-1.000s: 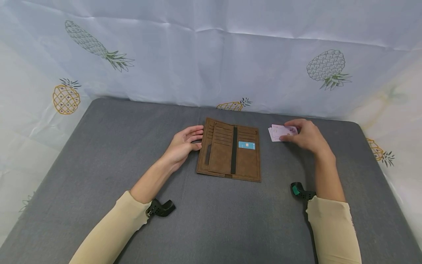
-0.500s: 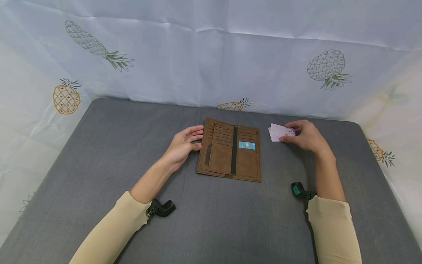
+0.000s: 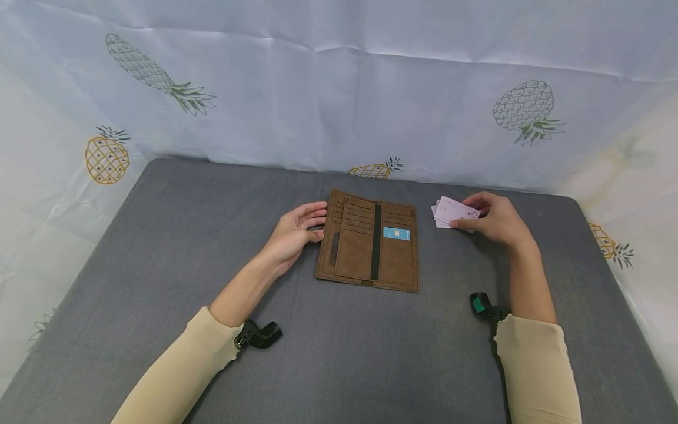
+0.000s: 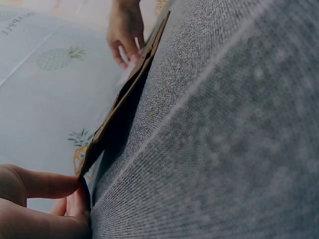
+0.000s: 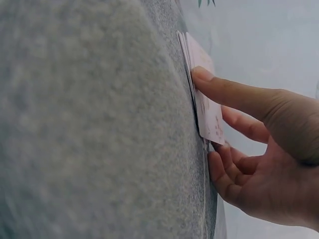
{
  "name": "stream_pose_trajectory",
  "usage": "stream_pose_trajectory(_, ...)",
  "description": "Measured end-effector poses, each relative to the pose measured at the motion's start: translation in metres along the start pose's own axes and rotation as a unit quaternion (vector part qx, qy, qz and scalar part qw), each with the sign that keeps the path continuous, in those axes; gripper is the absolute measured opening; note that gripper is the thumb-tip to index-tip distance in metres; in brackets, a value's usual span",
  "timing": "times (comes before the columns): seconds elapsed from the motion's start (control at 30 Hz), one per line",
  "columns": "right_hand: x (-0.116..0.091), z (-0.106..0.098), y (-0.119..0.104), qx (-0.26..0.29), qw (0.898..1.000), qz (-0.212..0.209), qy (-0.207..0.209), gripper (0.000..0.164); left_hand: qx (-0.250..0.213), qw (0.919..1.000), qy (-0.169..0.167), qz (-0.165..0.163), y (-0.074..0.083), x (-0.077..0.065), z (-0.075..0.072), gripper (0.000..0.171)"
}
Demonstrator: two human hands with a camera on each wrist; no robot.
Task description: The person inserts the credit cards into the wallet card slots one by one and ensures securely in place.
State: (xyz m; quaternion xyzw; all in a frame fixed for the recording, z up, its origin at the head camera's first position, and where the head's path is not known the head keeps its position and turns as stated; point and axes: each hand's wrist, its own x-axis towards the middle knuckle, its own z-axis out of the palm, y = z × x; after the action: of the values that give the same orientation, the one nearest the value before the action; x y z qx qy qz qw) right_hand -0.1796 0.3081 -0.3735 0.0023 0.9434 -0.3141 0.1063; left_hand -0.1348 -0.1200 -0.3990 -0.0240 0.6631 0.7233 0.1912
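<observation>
A brown wallet (image 3: 354, 254) lies opened flat on the grey table, a blue card (image 3: 396, 234) tucked in a slot of its right half. At its left edge my left hand (image 3: 290, 235) pinches the cover between thumb and fingers; the left wrist view shows that edge lifted off the cloth. To the right of the wallet is a small fanned stack of pale pink cards (image 3: 438, 219). My right hand (image 3: 498, 219) holds the top pink card (image 5: 212, 117) by its right end, thumb on its face and fingers at its edge. The lower cards stay beneath it.
The grey table (image 3: 339, 359) has rounded far corners. Behind it hangs a white curtain (image 3: 296, 88) printed with pineapples. A black wrist camera (image 3: 259, 334) is strapped to the left wrist, another black camera (image 3: 486, 307) to the right.
The right hand has shifted slightly right, and the top pink card has slid and turned on the stack, exposing more of the cards under it. The left hand and wallet have stayed put.
</observation>
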Motion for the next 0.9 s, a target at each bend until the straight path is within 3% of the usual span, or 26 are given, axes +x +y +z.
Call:
stream_pose_trajectory(0.2,0.001,-0.002,0.005,0.018,0.999,-0.014,0.030,0.043,-0.001,1.0000,-0.001,0.000,0.000,0.000,0.000,0.073)
stream_pose_trajectory(0.33,0.000,-0.006,0.005,0.051,0.998,-0.014,0.026,0.035,-0.004,1.0000,0.000,-0.001,0.000,0.000,0.000,0.072)
stream_pose_trajectory(0.6,0.000,-0.009,0.001,0.101,0.995,0.005,-0.002,0.049,-0.002,1.0000,0.000,-0.001,0.000,0.000,0.000,0.072)
stream_pose_trajectory(0.9,0.001,-0.002,-0.014,0.182,0.983,-0.019,-0.010,0.058,-0.002,1.0000,-0.001,0.002,-0.001,0.001,0.000,0.073)
